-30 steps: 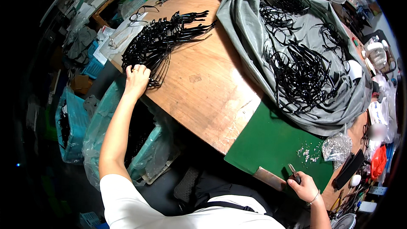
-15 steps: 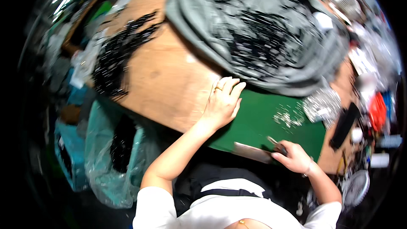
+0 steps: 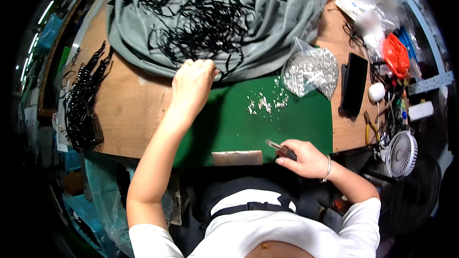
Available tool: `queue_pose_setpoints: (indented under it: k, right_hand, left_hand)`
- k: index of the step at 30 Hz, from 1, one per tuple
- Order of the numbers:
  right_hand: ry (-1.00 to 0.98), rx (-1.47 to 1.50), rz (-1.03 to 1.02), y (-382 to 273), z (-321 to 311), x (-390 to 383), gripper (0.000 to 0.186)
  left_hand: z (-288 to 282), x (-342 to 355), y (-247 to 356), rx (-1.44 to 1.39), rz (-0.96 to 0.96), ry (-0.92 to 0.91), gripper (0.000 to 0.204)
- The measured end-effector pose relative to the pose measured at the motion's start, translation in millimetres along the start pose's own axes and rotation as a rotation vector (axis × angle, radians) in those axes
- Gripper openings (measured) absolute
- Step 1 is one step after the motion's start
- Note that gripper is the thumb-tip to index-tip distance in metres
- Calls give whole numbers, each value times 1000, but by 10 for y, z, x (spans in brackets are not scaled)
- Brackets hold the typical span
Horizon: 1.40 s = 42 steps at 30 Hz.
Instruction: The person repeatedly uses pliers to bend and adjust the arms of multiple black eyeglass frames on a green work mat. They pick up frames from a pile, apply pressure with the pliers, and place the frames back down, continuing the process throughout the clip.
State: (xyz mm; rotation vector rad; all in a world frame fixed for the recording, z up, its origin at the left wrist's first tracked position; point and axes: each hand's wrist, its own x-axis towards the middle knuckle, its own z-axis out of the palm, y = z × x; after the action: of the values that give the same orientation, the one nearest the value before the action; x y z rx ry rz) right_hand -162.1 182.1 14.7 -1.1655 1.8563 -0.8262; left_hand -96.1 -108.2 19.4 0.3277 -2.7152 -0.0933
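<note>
My left hand [image 3: 193, 83] reaches to the near edge of the grey cloth bag [image 3: 129, 28], its fingers curled beside a tangled heap of black eyeglass frames [image 3: 201, 24]; what they grip is hidden. My right hand [image 3: 301, 157] is closed on a small tool with a metal tip and dark handle [image 3: 282, 148], over the green mat [image 3: 306, 119]. Small silver pieces [image 3: 265, 102] lie scattered on the mat beside a plastic bag full of them [image 3: 311, 67]. A worn metal block [image 3: 236, 157] sits along the mat's front edge.
Stacked black frames [image 3: 81, 105] rest left on the wooden table [image 3: 124, 119]. A black phone-like slab [image 3: 354, 83], yellow-handled pliers [image 3: 368, 129], a small white fan [image 3: 401, 153], a red bag [image 3: 397, 52] and cables crowd the right. A lined blue bin [image 3: 100, 200] stands below left.
My left hand has left the stacked frames on the left and moved right, up to the cloth bag's heap. My view has swung right. My right hand still holds the tool.
</note>
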Motion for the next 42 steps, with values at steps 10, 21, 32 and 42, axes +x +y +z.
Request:
queue_pose_setpoints:
  k: [10, 21, 32, 42]
  right_hand:
    - [164, -207, 30, 28, -368, 107, 21]
    - [144, -538, 6, 251, -86, 410, 17]
    - [144, -564, 10, 205, -43, 361, 16]
    - [157, 321, -58, -486, 47, 235, 15]
  left_hand:
    - [-1001, -831, 683, -1586, -771, -96, 14]
    - [-711, -1275, 1031, -1441, -875, -5, 72]
    - [-496, -1188, 1149, -1524, -548, -9, 102]
    - [-329, -1137, 1276, -1283, -483, 96, 86]
